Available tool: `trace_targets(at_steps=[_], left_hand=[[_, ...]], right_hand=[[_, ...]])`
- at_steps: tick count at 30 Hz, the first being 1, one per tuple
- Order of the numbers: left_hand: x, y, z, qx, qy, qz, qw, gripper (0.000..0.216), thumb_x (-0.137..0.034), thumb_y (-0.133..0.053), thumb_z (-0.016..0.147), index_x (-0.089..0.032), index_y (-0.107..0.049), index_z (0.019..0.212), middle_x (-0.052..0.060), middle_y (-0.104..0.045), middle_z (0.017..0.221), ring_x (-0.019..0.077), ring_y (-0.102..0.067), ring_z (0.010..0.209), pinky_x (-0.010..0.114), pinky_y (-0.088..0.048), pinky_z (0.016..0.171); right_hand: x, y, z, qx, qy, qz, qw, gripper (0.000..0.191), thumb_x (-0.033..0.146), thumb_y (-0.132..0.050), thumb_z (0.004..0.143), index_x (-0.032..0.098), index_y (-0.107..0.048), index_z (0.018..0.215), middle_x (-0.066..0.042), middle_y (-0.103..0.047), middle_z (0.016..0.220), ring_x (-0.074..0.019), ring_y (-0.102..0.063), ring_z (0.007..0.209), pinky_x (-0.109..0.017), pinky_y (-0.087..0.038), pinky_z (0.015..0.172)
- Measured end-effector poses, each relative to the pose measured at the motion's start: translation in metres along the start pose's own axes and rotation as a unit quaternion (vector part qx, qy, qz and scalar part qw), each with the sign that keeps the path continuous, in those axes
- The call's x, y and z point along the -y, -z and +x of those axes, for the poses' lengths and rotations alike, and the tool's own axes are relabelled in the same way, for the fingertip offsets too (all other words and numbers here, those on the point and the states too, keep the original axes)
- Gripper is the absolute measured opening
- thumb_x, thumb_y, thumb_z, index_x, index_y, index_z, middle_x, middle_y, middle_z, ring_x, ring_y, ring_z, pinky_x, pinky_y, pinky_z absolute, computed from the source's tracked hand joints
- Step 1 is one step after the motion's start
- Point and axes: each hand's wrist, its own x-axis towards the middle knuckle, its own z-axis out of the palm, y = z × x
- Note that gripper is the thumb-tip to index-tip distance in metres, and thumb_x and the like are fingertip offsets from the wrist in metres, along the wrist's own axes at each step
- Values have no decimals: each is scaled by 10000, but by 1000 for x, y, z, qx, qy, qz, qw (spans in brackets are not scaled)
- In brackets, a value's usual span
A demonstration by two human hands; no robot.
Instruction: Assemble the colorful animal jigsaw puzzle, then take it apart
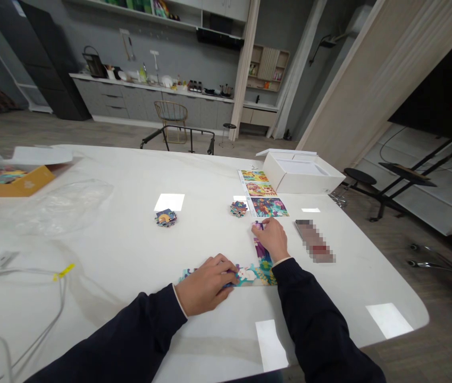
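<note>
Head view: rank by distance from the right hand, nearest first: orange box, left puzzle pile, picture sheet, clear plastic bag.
From the right hand:
1. Picture sheet, just beyond it
2. Left puzzle pile, to its left
3. Clear plastic bag, farther left
4. Orange box, at the picture's left edge

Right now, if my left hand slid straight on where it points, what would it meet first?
Your left hand would first cross the puzzle's white rabbit section, just ahead; then probably your right sleeve, though depth there is hard to judge.
</note>
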Motion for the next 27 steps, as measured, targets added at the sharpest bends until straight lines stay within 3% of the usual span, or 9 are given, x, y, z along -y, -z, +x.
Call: trace_targets(at_steps=[12, 17, 22, 27], left_hand=[[0, 0, 0, 3, 4, -2, 1000, 172, -186, -628, 949, -234, -687, 1104, 60, -671, 1194, 246, -537, 1155, 392, -472, 1001], [0, 0, 0, 2, 3, 0, 1000, 172, -191, -623, 955, -232, -689, 1108, 68, -671, 1197, 248, -536, 1155, 393, -470, 995], [1, -1, 0, 1, 3, 0, 1000, 169, -189, -624, 952, -233, -687, 1102, 65, -670, 1203, 252, -535, 1148, 395, -468, 991], [1, -1, 0, -3, -1, -1, 1000, 172, -182, -617, 957, -233, -682, 1107, 70, -671, 1194, 251, -536, 1152, 391, -467, 991]], right_hand=[[-12, 7, 11, 32, -1, 73, 997, 302, 464, -734, 752, 202, -667, 885, -70, -741, 816, -256, -697, 832, -309, -462, 726], [-13, 6, 10, 34, 14, 51, 998, 301, 465, -716, 786, 194, -661, 908, -65, -724, 841, -248, -690, 845, -309, -459, 739], [-10, 3, 1, 35, 51, -28, 998, 448, 567, -743, 771, 171, -636, 952, -135, -713, 989, -290, -674, 958, -322, -469, 770], [-4, 2, -7, 38, 65, -64, 995, 385, 505, -700, 825, 140, -642, 932, -191, -704, 990, -317, -673, 974, -328, -474, 764]])
